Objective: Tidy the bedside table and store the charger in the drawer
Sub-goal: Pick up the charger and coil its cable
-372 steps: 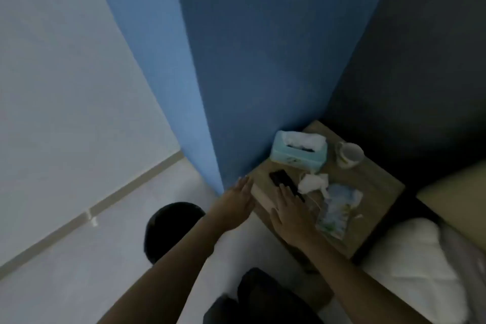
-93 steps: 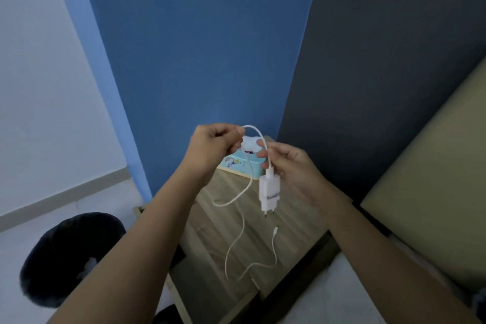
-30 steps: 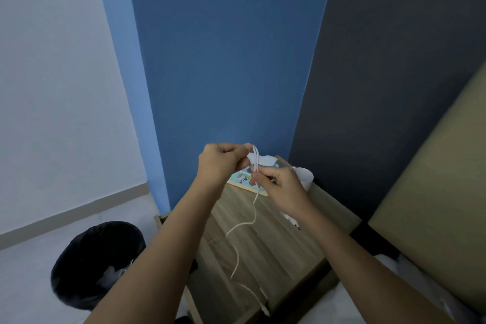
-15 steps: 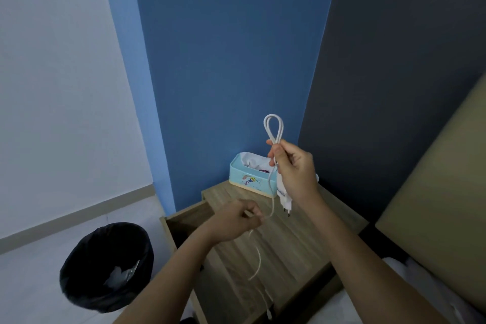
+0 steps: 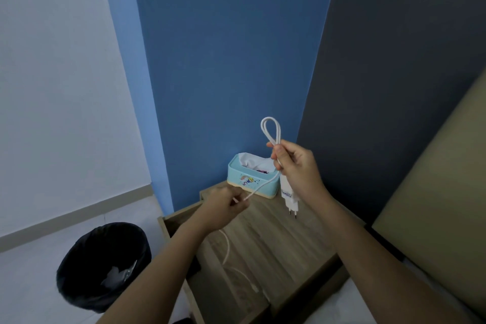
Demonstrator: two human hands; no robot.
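Note:
My right hand is raised above the wooden bedside table and grips the white charger. The plug hangs below the fist and a folded loop of its cable sticks up above it. From there the cable runs down-left to my left hand, which pinches it lower, over the table's left part. The loose cable end trails onto the tabletop. The drawer stands pulled out on the table's left side, its inside mostly hidden by my left arm.
A light blue tissue box sits at the table's back corner against the blue wall. A black bin with crumpled paper stands on the floor to the left. A beige headboard and white bedding lie to the right.
In the last second my hands parted: the right rose with a folded cable loop, the left dropped along the cable. Over the last half second the left hand drew the cable tauter.

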